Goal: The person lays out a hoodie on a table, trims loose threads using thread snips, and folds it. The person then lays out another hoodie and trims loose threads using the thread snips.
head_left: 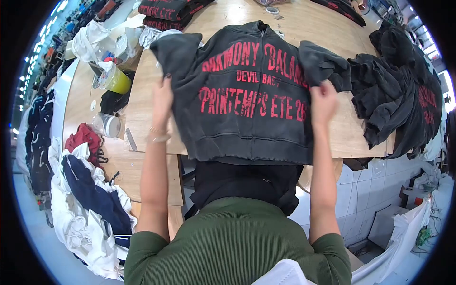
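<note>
A: Surface: pale wooden table (351, 137), cluttered workroom around it. Far left, a folded stack (164, 12) with red lettering; left side, a cup of yellow-green liquid (117, 80) and a clear jar (112, 126). Beyond the right hand, a heap of dark garments (394, 90).

B: And the main specimen?

A: Dark grey zip sweatshirt (251, 126), spread at the near edge of the table, between the forearms. Its hem reaches slightly past that edge.

B: Orientation?

A: Collar away from the person, hem toward them. The long axis follows the zip (261, 85), running away from the body with little tilt. Sleeves bent at either side, the right-hand one beside the heap.

B: Legible print?

A: Red, distressed. Top line, HARMONY, then BALAN, the rest lost at the sleeve. Beneath, smaller, DEVIL BAS, the ending unclear. Lowest, PRINTEMPS ETE 26, upright as the person sees it. ETE also reads on the stack.

B: Hands?

A: Left hand (163, 102): fingers pinched together on the sweatshirt's left edge. Right hand (324, 102): fingers curled together at the opposite edge, blurred; cannot tell how much cloth they grip.
</note>
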`<action>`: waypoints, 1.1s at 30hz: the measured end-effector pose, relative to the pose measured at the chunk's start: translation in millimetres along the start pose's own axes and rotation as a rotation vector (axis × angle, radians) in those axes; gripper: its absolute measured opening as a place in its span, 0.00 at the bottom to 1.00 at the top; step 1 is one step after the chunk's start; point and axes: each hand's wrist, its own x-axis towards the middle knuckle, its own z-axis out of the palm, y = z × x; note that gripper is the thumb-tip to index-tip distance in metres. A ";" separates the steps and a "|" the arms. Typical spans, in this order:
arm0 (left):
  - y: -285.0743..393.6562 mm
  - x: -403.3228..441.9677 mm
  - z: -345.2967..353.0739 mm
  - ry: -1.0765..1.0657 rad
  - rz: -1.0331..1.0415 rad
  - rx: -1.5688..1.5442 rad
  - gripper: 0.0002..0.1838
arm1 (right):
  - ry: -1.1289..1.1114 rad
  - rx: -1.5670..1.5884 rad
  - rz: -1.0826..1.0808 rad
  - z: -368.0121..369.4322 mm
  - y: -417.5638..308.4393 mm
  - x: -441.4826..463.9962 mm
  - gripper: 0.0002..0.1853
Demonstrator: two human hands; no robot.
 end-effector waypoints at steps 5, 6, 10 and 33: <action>-10.1 -67.4 -108.8 -0.283 -0.012 0.496 0.18 | 0.294 0.170 0.236 -144.2 83.8 0.5 0.15; -10.5 -80.5 -122.9 -0.378 -0.039 0.692 0.18 | 0.109 0.070 0.306 -163.4 116.8 -11.3 0.17; 9.1 -92.2 -158.7 -0.515 -0.255 0.990 0.17 | -0.253 -0.719 0.513 -229.0 174.8 -55.2 0.17; 145.5 80.7 59.1 -0.143 1.054 -0.005 0.24 | -0.167 0.539 -0.257 -23.5 -83.2 63.5 0.06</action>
